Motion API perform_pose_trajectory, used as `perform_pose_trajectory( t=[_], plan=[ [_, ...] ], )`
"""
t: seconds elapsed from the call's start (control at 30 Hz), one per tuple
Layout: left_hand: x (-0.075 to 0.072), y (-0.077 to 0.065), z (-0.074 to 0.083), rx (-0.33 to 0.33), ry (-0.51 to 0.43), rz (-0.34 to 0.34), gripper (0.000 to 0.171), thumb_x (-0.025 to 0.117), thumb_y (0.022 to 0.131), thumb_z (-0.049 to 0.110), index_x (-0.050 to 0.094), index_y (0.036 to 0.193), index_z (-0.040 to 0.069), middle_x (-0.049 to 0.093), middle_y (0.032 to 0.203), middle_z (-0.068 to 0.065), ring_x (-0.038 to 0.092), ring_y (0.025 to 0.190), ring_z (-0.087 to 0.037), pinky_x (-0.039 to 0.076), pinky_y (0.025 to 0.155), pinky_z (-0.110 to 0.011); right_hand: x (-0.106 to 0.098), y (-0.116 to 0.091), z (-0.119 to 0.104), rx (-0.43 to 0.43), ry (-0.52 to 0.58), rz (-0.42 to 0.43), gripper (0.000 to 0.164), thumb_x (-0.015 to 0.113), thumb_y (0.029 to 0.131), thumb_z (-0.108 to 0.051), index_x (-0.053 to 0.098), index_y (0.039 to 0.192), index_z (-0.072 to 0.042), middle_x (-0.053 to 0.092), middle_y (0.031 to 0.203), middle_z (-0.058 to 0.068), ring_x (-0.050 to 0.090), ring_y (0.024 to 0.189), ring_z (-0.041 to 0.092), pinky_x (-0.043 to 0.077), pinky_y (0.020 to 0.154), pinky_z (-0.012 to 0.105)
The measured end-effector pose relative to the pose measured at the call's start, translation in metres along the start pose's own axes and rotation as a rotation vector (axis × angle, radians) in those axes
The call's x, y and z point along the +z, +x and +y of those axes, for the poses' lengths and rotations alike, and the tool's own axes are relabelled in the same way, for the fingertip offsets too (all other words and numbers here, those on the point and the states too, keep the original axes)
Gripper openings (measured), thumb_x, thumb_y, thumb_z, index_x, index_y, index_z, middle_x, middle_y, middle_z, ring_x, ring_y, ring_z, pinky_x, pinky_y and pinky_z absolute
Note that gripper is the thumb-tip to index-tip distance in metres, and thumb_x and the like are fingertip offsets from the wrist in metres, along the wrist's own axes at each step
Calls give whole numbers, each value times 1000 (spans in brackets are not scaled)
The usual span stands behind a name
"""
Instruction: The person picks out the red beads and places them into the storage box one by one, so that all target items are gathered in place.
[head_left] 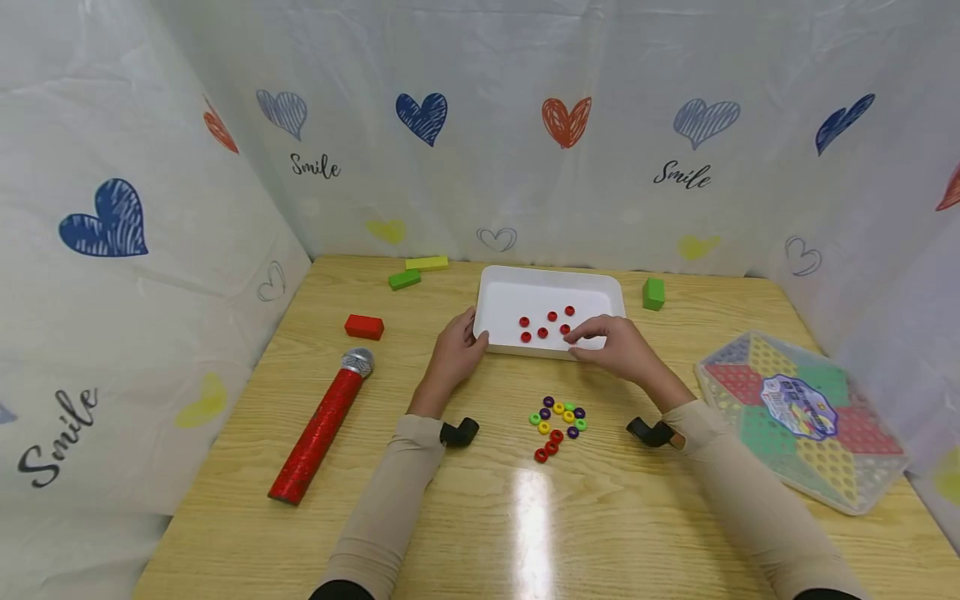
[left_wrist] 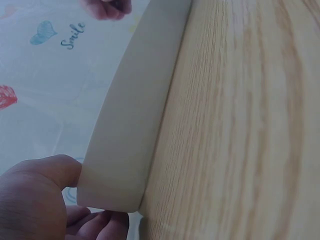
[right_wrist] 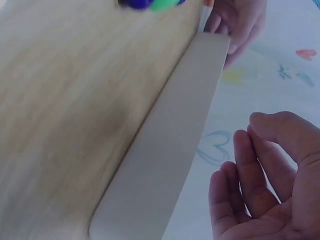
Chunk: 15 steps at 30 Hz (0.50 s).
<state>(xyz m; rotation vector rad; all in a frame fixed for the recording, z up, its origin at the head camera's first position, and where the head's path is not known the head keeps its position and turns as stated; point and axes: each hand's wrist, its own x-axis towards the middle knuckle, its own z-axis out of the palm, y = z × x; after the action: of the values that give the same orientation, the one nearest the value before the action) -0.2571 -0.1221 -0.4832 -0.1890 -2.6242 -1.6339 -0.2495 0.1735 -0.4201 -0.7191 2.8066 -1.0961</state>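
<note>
My left hand [head_left: 456,348] grips the left front corner of a white tray [head_left: 551,287], thumb at the front rim and fingers around the side. Its thumb and fingertips show at the tray's end in the left wrist view. Several small red ring beads [head_left: 542,332] lie scattered inside the tray. Over the tray's right front part, my right hand [head_left: 617,346] reaches in with loosely bent fingers, its fingertips right by a red bead [head_left: 566,329]. No bead shows between its fingers in the right wrist view.
Before the tray lie purple, green and yellow beads [head_left: 568,417] in a ring, with red beads [head_left: 552,447] trailing below. A red microphone [head_left: 318,437] and red block [head_left: 364,327] lie left. Green [head_left: 405,280], yellow [head_left: 427,263] and another green block [head_left: 654,294] lie behind; a hexagonal game board [head_left: 802,417] right.
</note>
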Motion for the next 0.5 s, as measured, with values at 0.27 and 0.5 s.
perform_pose_trajectory(
  t=[0.27, 0.5],
  plan=[
    [0, 0, 1, 8, 7, -3, 65, 58, 102, 22, 33, 156, -2, 40, 158, -21, 45, 144, -27, 44, 114, -37, 15, -29, -10, -76, 38, 5, 17, 81, 85, -10, 80, 101, -9, 76, 101, 1, 66, 102, 24, 57, 91, 48],
    [-1, -1, 1, -12, 5, -6, 65, 59, 101, 21, 32, 157, -1, 39, 159, -20, 45, 144, -27, 44, 115, -36, 33, -47, -13, -169, 74, -40, 17, 82, 82, -6, 81, 98, -12, 77, 100, -3, 66, 99, 16, 58, 88, 43]
  ],
)
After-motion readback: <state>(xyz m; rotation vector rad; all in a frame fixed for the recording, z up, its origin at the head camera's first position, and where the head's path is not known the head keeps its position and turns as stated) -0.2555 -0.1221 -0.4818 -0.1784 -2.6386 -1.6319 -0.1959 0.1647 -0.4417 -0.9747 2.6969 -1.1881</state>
